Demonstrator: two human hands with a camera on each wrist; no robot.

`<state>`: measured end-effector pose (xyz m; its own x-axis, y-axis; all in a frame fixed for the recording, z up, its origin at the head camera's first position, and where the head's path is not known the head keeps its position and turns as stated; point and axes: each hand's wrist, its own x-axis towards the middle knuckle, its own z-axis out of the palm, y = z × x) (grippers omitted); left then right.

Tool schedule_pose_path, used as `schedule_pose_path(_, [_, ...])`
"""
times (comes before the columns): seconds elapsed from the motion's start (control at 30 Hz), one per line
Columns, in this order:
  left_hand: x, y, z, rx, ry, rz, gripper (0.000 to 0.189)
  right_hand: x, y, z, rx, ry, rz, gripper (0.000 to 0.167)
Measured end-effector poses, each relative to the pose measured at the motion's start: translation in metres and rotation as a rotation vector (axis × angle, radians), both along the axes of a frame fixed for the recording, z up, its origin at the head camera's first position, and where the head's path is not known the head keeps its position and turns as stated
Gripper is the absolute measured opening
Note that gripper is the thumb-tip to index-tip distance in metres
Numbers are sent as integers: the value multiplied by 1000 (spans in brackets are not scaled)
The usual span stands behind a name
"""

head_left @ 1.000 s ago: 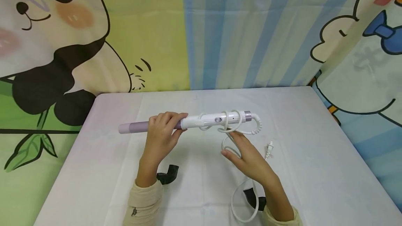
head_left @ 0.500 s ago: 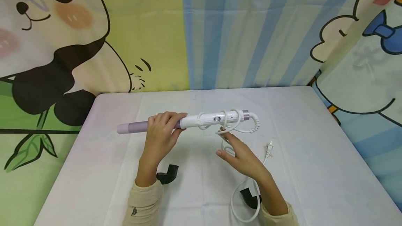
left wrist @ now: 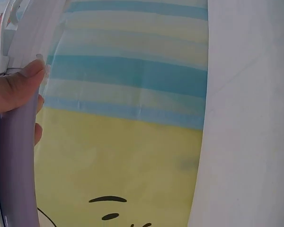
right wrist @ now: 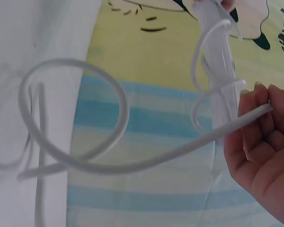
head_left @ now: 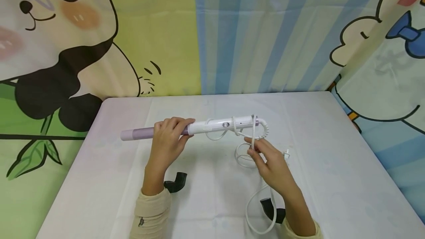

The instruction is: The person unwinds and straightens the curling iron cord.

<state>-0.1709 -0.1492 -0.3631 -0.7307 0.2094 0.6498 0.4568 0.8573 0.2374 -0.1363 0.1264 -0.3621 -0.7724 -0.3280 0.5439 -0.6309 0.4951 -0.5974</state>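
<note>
In the head view a curling iron (head_left: 219, 125), with white handle and purple barrel, is held level above the table. My left hand (head_left: 168, 137) grips it where the barrel meets the handle; the left wrist view shows the thumb lying across it. The white power cord (right wrist: 118, 168) loops loosely round the handle. My right hand (head_left: 273, 165) pinches the cord between thumb and fingers, just below the handle's cord end. In the right wrist view the cord runs from these fingers into a wide loop.
A white-covered table (head_left: 113, 180) lies below, with a printed curtain (head_left: 252, 47) behind it. The cord's plug (head_left: 286, 154) shows beyond the right hand. Black wrist mounts (head_left: 176, 182) sit at both wrists. A cord loop (head_left: 247, 213) hangs near the right forearm.
The right hand has moved slightly right and now pinches the cord, where it had been reaching under the loops. One loop has shifted toward the handle's end. The iron has moved slightly left.
</note>
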Motion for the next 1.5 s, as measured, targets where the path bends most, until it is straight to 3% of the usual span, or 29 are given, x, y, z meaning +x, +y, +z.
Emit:
schedule_pose_path(0.1, [0,-2,0,13,-3,-5,44,-4,9,3,-73,87,-79,34])
schedule_pose_path(0.2, [0,-3,0,21,1,-6,45,-7,17,5,-129,108,-157,34])
schedule_pose_path(0.3, [0,-5,1,24,5,-5,45,-10,24,5,-155,83,-228,31])
schedule_pose_path(0.5, [0,-6,3,43,15,-2,43,-16,31,0,-136,-49,-305,26])
schedule_pose_path(0.6, [0,-8,3,63,26,12,43,-19,32,-5,-70,-140,-293,25])
schedule_pose_path(0.77, [1,-10,3,92,55,43,43,-23,28,-15,85,-307,-185,27])
schedule_pose_path(0.97, [3,-12,6,118,101,60,42,-31,11,-33,279,-392,-115,30])
schedule_pose_path(1.1, [4,-13,7,117,117,64,42,-33,2,-40,361,-375,-146,33])
schedule_pose_path(1.2, [3,-12,7,107,127,62,42,-30,1,-35,372,-329,-192,33])
schedule_pose_path(1.37, [2,-8,6,109,122,50,41,-16,7,-14,311,-213,-293,63])
schedule_pose_path(1.5, [0,-3,4,99,101,43,42,-3,8,2,225,-77,-302,82])
